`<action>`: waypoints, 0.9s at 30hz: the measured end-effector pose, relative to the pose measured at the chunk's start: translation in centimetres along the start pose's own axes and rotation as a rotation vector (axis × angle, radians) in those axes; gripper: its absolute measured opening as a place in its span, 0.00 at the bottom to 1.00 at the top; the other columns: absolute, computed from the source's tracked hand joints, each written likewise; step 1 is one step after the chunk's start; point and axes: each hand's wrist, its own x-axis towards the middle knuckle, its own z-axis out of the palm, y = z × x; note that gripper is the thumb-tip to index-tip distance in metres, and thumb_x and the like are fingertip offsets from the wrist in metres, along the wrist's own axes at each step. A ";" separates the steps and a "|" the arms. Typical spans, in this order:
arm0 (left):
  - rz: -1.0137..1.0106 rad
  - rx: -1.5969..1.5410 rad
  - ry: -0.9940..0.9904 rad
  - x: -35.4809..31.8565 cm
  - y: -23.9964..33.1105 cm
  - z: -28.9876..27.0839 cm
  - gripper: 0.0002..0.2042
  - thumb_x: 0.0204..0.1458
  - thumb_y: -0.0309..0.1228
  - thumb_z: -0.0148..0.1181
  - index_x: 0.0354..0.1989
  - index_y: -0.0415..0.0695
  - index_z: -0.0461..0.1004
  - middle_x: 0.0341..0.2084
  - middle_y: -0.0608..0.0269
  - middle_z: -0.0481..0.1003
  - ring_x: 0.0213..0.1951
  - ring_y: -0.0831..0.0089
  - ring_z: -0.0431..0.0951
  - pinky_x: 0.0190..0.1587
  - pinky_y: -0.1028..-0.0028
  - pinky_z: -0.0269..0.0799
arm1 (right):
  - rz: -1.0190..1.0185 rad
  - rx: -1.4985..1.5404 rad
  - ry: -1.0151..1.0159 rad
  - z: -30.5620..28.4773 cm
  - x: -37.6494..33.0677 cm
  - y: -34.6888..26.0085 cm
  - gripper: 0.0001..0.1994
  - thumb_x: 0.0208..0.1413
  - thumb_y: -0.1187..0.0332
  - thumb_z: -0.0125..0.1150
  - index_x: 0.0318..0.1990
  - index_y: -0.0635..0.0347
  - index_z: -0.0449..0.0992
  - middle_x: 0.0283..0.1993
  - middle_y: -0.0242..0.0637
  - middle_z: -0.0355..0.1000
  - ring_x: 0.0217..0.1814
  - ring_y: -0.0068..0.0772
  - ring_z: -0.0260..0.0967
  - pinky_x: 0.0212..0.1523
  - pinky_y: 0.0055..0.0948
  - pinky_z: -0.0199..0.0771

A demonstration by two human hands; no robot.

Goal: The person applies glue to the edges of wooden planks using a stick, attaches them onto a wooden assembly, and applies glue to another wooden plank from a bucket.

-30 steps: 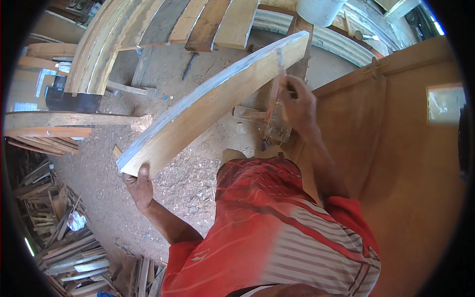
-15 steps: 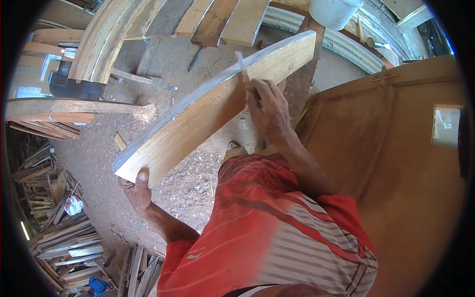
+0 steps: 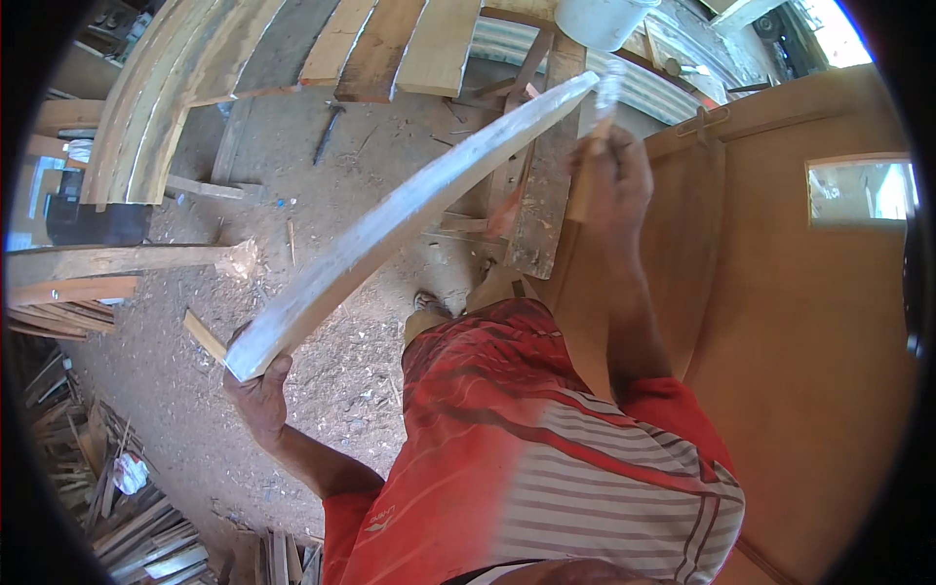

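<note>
- The left hand [image 3: 255,395], lower left of the frame, has its fingers curled under the near end of a long curved plank [image 3: 409,219], thumb up against the cut end; the plank runs from there up to the upper middle, its far end near the right hand
- The right hand [image 3: 612,175], upper right of centre, is closed around a wooden handle [image 3: 582,195]; a blurred pale part [image 3: 609,88] shows above the fist, and I cannot tell what kind of tool it is
- Risk: the plank is gripped by one hand at its very end, and what bears the far end is not clear, so a push from the tool could twist it out of that grip or drop it toward the feet [image 3: 468,297]
- Risk: the tool sits close to the plank's narrow far end, so a slip off the edge could carry it toward the person's own body
- Risk: the ground [image 3: 331,380] is loose sawdust and chips with offcuts about, so footing could give
- Count: one held plank, one tool, two hands, one pale bucket [image 3: 600,19] at the top, one large brown panel [image 3: 809,341] with a window opening at right
- Leaning boards at the top edge: at least three flat ones, plus a bundle of curved ones at upper left that cannot be counted
</note>
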 end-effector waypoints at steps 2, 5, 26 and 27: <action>0.019 0.052 -0.017 0.6 0.1 0.2 0.31 0.47 0.41 0.79 0.57 0.35 0.76 0.50 0.54 0.79 0.52 0.64 0.77 0.55 0.65 0.75 | 0.197 -0.087 0.091 -3.6 3.1 2.3 0.10 0.68 0.68 0.54 0.48 0.68 0.74 0.37 0.38 0.77 0.36 0.25 0.75 0.34 0.26 0.76; -0.073 -0.021 -0.048 0.4 1.7 0.4 0.27 0.50 0.32 0.76 0.56 0.34 0.76 0.52 0.53 0.78 0.55 0.61 0.77 0.55 0.65 0.76 | 0.346 -0.122 0.118 -8.8 7.8 6.9 0.13 0.67 0.65 0.55 0.48 0.69 0.74 0.38 0.40 0.77 0.37 0.26 0.76 0.34 0.27 0.76; 0.054 0.380 -0.034 17.5 9.4 15.6 0.26 0.59 0.42 0.60 0.60 0.35 0.72 0.59 0.48 0.72 0.61 0.55 0.72 0.63 0.58 0.66 | 0.833 0.276 -0.566 -15.2 19.6 27.4 0.23 0.58 0.52 0.69 0.52 0.62 0.78 0.46 0.37 0.81 0.47 0.29 0.79 0.39 0.27 0.75; 0.067 0.383 -0.051 18.0 9.8 16.4 0.26 0.59 0.42 0.60 0.60 0.35 0.72 0.59 0.48 0.72 0.61 0.55 0.72 0.63 0.58 0.66 | 0.816 0.180 -0.623 -15.2 19.4 28.1 0.23 0.56 0.52 0.72 0.50 0.62 0.80 0.45 0.37 0.81 0.46 0.27 0.80 0.38 0.26 0.74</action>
